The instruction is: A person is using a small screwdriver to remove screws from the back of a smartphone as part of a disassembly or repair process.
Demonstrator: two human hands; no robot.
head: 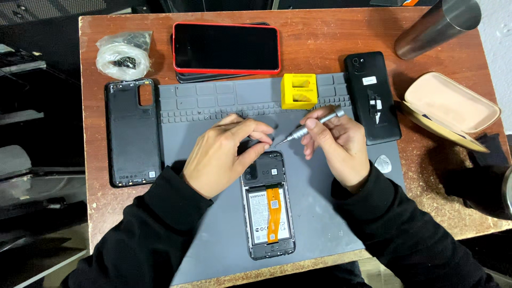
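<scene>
An opened phone [268, 213] lies back-up on a grey work mat [213, 176], showing its battery and an orange ribbon cable [273, 212]. My left hand [224, 154] rests over the phone's top end, fingers pinched on a small dark part there. My right hand [336, 141] grips a silver screwdriver [312, 124], its tip pointing left and down toward my left fingertips.
A black phone back cover [133, 130] lies left of the mat. A red-edged phone [225, 48] sits on another device at the back. A yellow block [299, 90], a black phone [372, 96], a pale pick [382, 163], a beige case [450, 104], a metal cylinder [437, 26] and a plastic bag [122, 53] are around.
</scene>
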